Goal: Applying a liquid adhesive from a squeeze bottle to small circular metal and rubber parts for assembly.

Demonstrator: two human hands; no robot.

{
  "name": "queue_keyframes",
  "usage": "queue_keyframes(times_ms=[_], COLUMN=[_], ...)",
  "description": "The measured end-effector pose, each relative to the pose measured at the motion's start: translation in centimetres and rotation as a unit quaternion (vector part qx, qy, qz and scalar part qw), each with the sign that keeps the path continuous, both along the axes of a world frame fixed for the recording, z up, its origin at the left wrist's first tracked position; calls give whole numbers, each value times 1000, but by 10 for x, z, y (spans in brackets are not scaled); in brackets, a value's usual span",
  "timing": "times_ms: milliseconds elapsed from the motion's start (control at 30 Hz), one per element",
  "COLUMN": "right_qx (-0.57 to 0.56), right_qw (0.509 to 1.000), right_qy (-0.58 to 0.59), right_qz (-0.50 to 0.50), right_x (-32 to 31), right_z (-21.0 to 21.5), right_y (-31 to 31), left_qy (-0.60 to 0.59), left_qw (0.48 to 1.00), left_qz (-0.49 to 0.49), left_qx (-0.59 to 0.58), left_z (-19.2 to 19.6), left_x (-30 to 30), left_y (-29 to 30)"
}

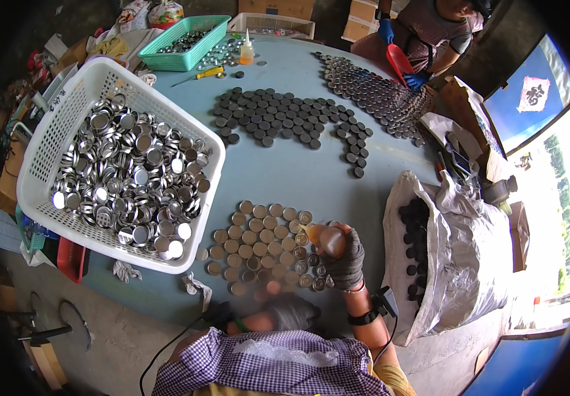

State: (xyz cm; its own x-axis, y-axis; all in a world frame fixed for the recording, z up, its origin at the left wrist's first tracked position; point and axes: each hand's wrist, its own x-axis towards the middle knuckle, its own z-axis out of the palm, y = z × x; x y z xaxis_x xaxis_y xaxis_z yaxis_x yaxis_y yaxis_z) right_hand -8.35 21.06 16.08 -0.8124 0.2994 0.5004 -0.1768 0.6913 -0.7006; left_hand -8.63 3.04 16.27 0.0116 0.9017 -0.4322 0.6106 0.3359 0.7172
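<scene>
My right hand (346, 263), in a grey glove, is closed around a squeeze bottle (331, 241) of amber liquid. The bottle is tilted, its nozzle pointing left over the round metal caps (258, 239) laid out on the blue-grey table. Several caps at the right side of this group, under and near the bottle, look shinier and wetter inside than the rest. My left hand (293, 311), also gloved, is low at the table's near edge, in front of my checked apron. It is smeared by motion, so its fingers cannot be made out.
A white basket (31, 168) heaped with metal caps stands at left. Dark round discs (272, 115) lie mid-table. A white sack (463, 257) with black discs is at right. Beyond are a green basket (166, 63), another bottle (247, 51), a screwdriver (209, 72), and a co-worker's red scoop (399, 63).
</scene>
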Motion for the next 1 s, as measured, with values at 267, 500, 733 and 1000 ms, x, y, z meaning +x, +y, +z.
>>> queue_keyframes(times_ms=[267,500,733,1000], right_qx=[40,17,-22,-46], right_qw=[999,999,998,998], right_qy=[-27,-28,-56,-48], right_qz=[-25,-8,8,0], right_x=[12,6,-1,-4], right_z=[3,6,12,12], right_y=[-4,-11,-10,-12], left_qy=[-24,-34,-17,-1], left_qw=[1000,999,991,928], left_qz=[4,11,116,310], left_qx=[-4,-27,71,208], left_z=[33,33,-28,-41], left_x=[-11,-9,20,22], left_y=[-4,-5,-22,-108])
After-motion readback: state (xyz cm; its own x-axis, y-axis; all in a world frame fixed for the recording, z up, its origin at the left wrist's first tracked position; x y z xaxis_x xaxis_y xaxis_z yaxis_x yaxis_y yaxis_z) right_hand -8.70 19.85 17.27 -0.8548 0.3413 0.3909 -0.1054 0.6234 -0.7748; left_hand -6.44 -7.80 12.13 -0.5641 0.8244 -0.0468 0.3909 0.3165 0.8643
